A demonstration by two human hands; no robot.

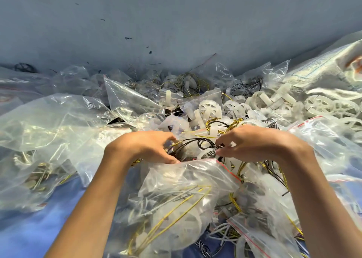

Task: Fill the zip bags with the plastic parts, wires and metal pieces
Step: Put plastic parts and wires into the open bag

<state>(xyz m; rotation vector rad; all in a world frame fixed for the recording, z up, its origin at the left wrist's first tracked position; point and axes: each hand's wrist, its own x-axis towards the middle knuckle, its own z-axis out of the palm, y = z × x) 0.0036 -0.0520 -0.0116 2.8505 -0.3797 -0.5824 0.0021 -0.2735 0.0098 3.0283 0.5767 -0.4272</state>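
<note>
Where our two hands meet at mid-frame, a loop of black wire (pixel 193 143) lies over white plastic parts (pixel 203 154), just above the open, red-striped mouth of a zip bag (pixel 186 181). That bag already holds yellow wires (pixel 176 208) and a white wheel-shaped part. More white plastic wheels (pixel 319 105) lie loose to the right; filled and empty clear bags (pixel 58 124) are heaped left and behind. Everything rests on a blue tabletop (pixel 35 236), with a grey-blue wall (pixel 176 22) close behind the heap.

Left hand (pixel 146 147): palm down, fingers curled, thumb touching the bag's rim; whether it grips anything, we cannot tell. Right hand (pixel 254 144): palm down, thumb and forefinger pinched together on the black wire. Both forearms are bare and reach in from the lower edge.
</note>
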